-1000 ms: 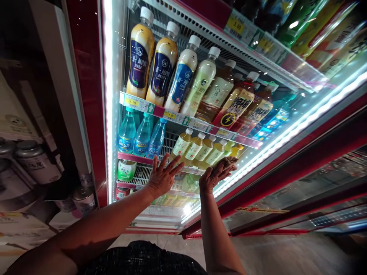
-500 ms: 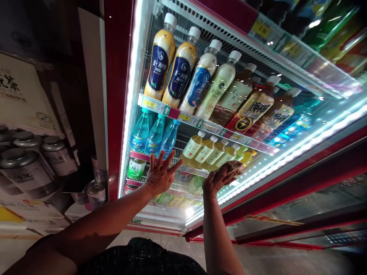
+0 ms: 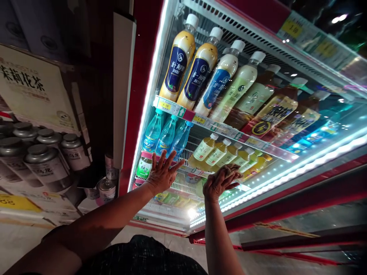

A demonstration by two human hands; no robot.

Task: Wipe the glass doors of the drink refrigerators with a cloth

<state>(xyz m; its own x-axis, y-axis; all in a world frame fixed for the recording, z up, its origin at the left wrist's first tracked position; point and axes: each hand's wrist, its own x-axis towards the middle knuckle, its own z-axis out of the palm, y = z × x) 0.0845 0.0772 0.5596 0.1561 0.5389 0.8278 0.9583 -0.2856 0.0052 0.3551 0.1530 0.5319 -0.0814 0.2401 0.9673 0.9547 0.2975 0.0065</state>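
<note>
My left hand is spread out, palm forward, in front of the fridge's lower shelves, near the blue bottles and a green-labelled bottle. Nothing is in it. My right hand has a crumpled brown cloth under its fingers, close to a row of small yellowish drink bottles. Whether either palm touches a glass pane or only hovers cannot be made out. Above, the upper shelf carries large bottles with white caps, including milk tea bottles with dark blue labels.
Bright light strips run along the fridge's sides, inside a dark red frame. To the left stand several silver-lidded tins and a tea box. Red-edged rails lie at the right, over a grey floor.
The view has turned left, so the fridge and bottles sit further right in it. Against the bottles, my right hand with the cloth now lies further left; my left hand stays spread.
</note>
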